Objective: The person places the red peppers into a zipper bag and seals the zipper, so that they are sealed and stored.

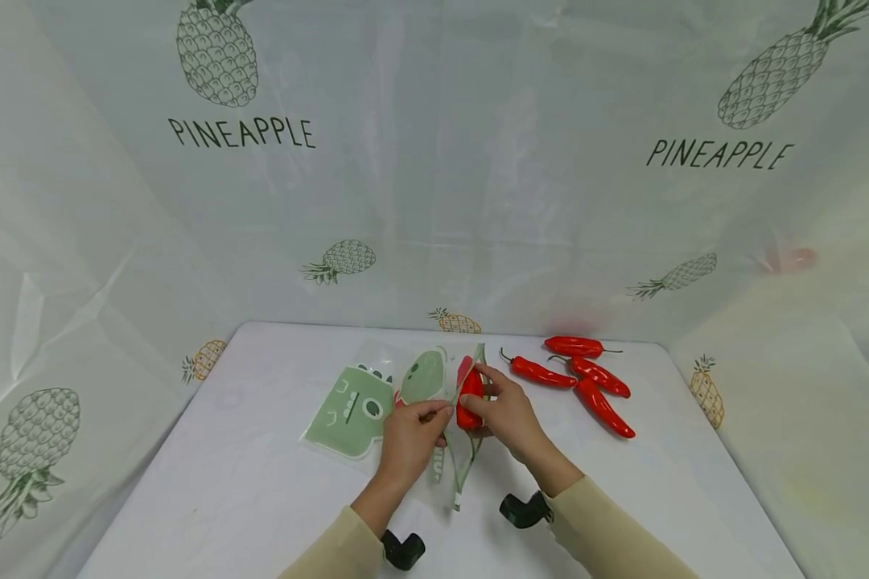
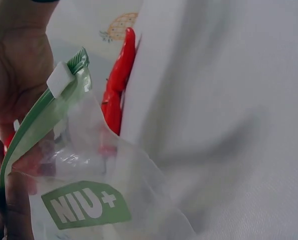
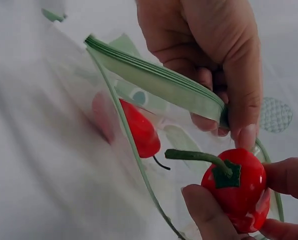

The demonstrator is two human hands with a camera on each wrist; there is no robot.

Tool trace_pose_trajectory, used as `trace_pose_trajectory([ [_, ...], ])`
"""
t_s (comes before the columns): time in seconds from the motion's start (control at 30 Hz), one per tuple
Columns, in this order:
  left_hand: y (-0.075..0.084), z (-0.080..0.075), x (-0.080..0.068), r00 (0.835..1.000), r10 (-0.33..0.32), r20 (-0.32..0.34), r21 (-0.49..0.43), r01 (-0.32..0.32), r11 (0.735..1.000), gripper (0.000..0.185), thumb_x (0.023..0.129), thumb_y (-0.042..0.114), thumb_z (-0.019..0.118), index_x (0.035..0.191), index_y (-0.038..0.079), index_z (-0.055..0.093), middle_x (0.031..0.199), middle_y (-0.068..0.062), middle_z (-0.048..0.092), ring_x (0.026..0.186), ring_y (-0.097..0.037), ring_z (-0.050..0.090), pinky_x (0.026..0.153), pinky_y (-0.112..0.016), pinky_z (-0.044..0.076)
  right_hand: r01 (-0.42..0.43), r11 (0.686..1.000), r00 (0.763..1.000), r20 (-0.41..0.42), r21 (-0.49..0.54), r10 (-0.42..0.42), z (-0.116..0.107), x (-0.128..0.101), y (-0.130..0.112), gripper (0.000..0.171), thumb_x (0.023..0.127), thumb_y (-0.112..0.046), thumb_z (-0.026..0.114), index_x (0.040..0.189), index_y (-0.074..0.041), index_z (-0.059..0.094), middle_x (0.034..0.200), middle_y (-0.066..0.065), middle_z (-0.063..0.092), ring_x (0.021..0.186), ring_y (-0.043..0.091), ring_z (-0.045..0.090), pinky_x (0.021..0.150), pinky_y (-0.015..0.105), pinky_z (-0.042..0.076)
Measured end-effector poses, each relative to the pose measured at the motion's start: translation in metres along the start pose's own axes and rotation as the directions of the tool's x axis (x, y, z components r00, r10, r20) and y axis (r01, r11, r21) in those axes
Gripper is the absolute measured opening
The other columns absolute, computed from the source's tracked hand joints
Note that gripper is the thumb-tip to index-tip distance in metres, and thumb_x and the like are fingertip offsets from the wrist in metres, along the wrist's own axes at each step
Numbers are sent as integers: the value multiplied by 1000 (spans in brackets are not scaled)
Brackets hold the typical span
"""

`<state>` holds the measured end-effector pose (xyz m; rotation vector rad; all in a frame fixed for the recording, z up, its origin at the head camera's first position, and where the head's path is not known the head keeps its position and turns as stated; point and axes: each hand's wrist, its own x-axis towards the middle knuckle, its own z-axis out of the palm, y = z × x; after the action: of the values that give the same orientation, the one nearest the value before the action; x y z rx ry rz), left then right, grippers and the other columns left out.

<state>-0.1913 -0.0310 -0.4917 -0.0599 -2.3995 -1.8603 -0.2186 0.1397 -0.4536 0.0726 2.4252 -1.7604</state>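
Observation:
A clear zip bag [image 2: 86, 205] with a green zip edge, a white slider and a "NIU+" label stands with its mouth open. My left hand [image 1: 409, 438] pinches the green zip edge between thumb and fingers. At the bag's mouth, my right hand [image 1: 510, 410] holds a red chili pepper [image 3: 239, 195] between thumb and fingers, its green stem toward the bag. Another red chili pepper [image 3: 141, 132] with a dark thin stem lies inside the bag, partly behind the clear plastic.
Several red chili peppers [image 1: 601, 406] lie on the white table [image 1: 210, 474] at the back right. Left of the open bag lies a flat clear bag [image 1: 348, 414] with a green cartoon print. A pineapple-printed sheet [image 1: 463, 201] rises behind the table.

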Motion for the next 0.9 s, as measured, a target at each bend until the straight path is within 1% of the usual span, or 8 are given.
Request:
trace_pose_trajectory([
  [0.13, 1, 1, -3, 1000, -6, 4, -35, 6, 999, 17, 98, 20, 77, 109, 8, 83, 83, -14, 76, 56, -10, 68, 58, -22, 60, 21, 1000, 999, -37, 3, -20, 4, 4, 0, 74, 95, -18, 77, 160, -11, 44, 134, 26, 61, 101, 33, 71, 63, 42, 66],
  [0.27, 2, 1, -5, 1000, -3, -2, -72, 2, 997, 17, 98, 17, 77, 109, 6, 83, 87, -20, 77, 55, -11, 68, 58, -22, 60, 44, 999, 997, -65, -29, -46, 12, 8, 5, 74, 97, -17, 74, 162, -10, 40, 135, 26, 62, 95, 27, 73, 62, 38, 66],
  [0.4, 4, 0, -5, 1000, -2, -16, -87, 1, 996, 17, 97, 17, 78, 109, 7, 83, 84, -16, 77, 55, -12, 68, 57, -23, 60, 57, 996, 995, -73, -62, -61, 22, 9, 11, 72, 98, -18, 73, 162, -10, 41, 134, 24, 63, 88, 22, 73, 61, 36, 66],
  [0.53, 6, -2, -4, 999, 13, -39, -96, -17, 995, 18, 97, 18, 79, 109, 6, 83, 80, -9, 76, 55, -13, 69, 55, -24, 60, 67, 996, 995, -69, -61, -71, 29, 8, 14, 70, 98, -18, 73, 161, -12, 43, 133, 23, 64, 85, 21, 74, 61, 36, 66],
  [0.63, 7, -3, -3, 998, 20, -52, -98, -25, 995, 19, 97, 18, 79, 110, 5, 83, 80, -8, 77, 54, -14, 69, 56, -24, 61, 60, 996, 996, -62, -70, -64, 33, 8, 16, 71, 98, -18, 74, 161, -13, 42, 135, 23, 64, 85, 20, 75, 60, 36, 65],
  [0.8, 9, -6, -1, 998, 11, -67, -99, -18, 995, 19, 97, 18, 79, 110, 6, 83, 82, -8, 77, 55, -15, 69, 57, -24, 61, 54, 995, 996, -64, -85, -60, 37, 6, 17, 72, 97, -19, 76, 160, -11, 43, 136, 24, 64, 84, 21, 74, 59, 35, 65],
  [0.9, 9, -7, 0, 997, 10, -80, -104, -19, 994, 19, 97, 17, 78, 110, 5, 83, 83, -9, 77, 54, -14, 68, 56, -25, 61, 58, 994, 996, -59, -92, -64, 36, 5, 18, 73, 96, -20, 77, 160, -11, 43, 136, 24, 64, 88, 23, 73, 59, 35, 65],
])
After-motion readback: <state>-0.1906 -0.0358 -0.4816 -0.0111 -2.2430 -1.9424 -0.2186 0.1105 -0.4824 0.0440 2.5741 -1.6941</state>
